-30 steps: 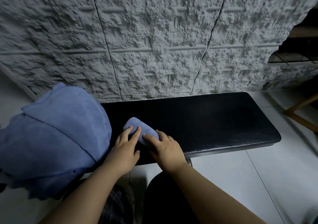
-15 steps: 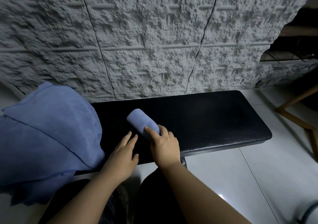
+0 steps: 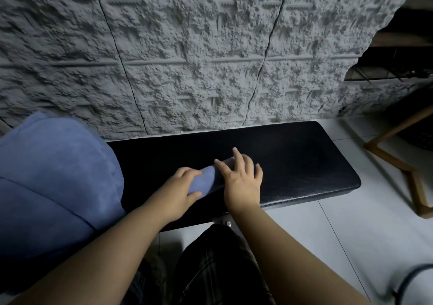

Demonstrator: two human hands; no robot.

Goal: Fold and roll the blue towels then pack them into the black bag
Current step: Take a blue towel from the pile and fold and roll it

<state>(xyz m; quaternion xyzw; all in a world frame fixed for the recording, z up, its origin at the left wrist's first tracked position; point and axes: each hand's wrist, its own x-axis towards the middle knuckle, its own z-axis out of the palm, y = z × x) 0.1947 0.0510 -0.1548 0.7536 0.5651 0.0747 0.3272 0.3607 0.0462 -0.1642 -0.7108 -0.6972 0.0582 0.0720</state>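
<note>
A small rolled blue towel point(image 3: 206, 180) lies on the black padded bench point(image 3: 293, 164), near its front edge. My left hand point(image 3: 180, 192) grips the roll's near end, fingers curled over the top and thumb underneath. My right hand point(image 3: 241, 178) lies flat across the far end with its fingers spread and straight, covering that part of the roll. A heap of unfolded blue towels point(image 3: 51, 182) sits on the bench's left end. No black bag is in view.
A rough grey textured wall point(image 3: 187, 58) rises right behind the bench. White floor tiles point(image 3: 328, 234) lie in front and to the right. A wooden frame point(image 3: 398, 159) stands at the far right. My dark-clothed knees point(image 3: 218, 269) are below the bench.
The rolled towel has turned and shifted right along the bench. My left hand, which lay off the roll, now grips its near end. My right hand has moved over the far end, fingers spread.
</note>
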